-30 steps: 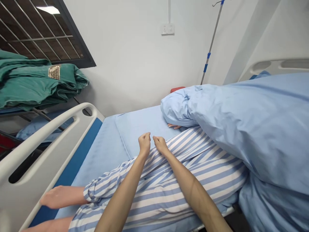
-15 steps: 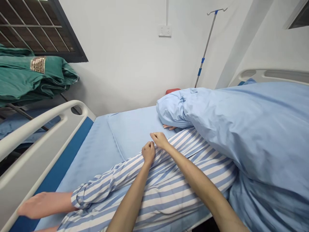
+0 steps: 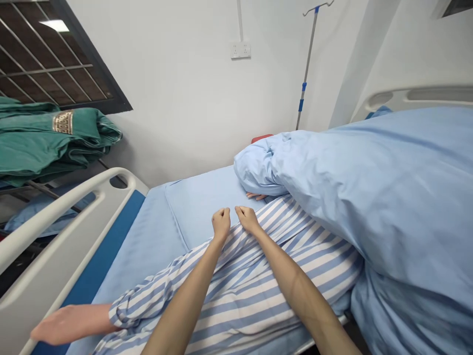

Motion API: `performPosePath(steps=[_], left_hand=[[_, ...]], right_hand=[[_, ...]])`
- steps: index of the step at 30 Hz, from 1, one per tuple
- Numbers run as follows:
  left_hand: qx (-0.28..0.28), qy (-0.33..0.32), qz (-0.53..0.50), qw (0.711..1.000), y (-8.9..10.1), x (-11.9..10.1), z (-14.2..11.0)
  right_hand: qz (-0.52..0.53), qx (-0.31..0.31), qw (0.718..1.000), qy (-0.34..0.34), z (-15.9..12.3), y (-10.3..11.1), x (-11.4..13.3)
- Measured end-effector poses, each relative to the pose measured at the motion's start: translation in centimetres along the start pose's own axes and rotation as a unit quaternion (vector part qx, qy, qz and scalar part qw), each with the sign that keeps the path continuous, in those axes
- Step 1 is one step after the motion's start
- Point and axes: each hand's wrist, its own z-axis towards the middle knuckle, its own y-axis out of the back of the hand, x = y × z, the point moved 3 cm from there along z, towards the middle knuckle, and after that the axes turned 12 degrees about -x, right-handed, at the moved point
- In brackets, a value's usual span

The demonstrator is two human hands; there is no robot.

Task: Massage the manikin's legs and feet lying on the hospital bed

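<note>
Left hand and right hand curled shut at 12 o'clock on striped pyjama top; right now drawn back beside left; any grip on cloth unclear.

The left hand and right hand are small, on slender bare forearms tapering to narrow wrists

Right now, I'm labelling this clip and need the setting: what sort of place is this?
Most likely a hospital ward: an IV pole stands by the wall, the bed has a white side rail, and the person lying there wears blue-striped pyjamas.
</note>
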Motion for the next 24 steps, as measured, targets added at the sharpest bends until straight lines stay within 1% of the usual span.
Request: performPosePath(steps=[2, 4, 6, 8, 10, 12, 14, 16, 20, 22, 24], left_hand=[[0.015, 0.003, 0.000, 1.000, -1.1, -0.3, -0.2], [0.052, -0.003, 0.053, 0.997, -2.2, -0.1, -0.8], [0.081, -0.026, 0.124, 0.989, -3.0, 0.2, -1.4], [0.093, -0.057, 0.193, 0.975, -3.2, 0.4, -1.7], [0.098, -0.070, 0.229, 0.966, -3.1, 0.5, -1.8], [0.101, -0.064, 0.241, 0.963, -3.0, 0.5, -1.6], [0.102, -0.057, 0.227, 0.967, -3.0, 0.3, -1.6], [0.093, -0.041, 0.200, 0.975, -2.9, 0.2, -1.6], [0.082, -0.015, 0.148, 0.986, -2.5, -0.1, -1.8], [0.071, 0.000, 0.125, 0.990, -2.1, -0.6, -1.5], [0.037, 0.024, 0.095, 0.995, -1.8, -1.6, -0.9]], right_hand=[[0.004, -0.003, 1.000, -0.007, -0.1, 0.0, -0.2], [-0.014, -0.008, 1.000, -0.009, -0.4, 0.1, -0.2], [-0.064, -0.008, 0.998, -0.008, -0.7, 0.2, 0.3], [-0.126, 0.009, 0.992, 0.000, -0.7, 0.4, 1.4], [-0.171, 0.049, 0.984, 0.030, -0.3, 0.7, 2.7], [-0.185, 0.085, 0.976, 0.075, 0.4, 1.1, 3.9], [-0.183, 0.094, 0.974, 0.099, 1.1, 1.6, 4.2], [-0.185, 0.082, 0.976, 0.084, 1.3, 1.9, 3.3], [-0.193, 0.033, 0.980, 0.010, 0.9, 2.1, 0.3], [-0.153, 0.014, 0.988, -0.005, 0.8, 2.0, -0.6], [-0.092, 0.001, 0.996, -0.009, 1.0, 2.0, -0.9]])
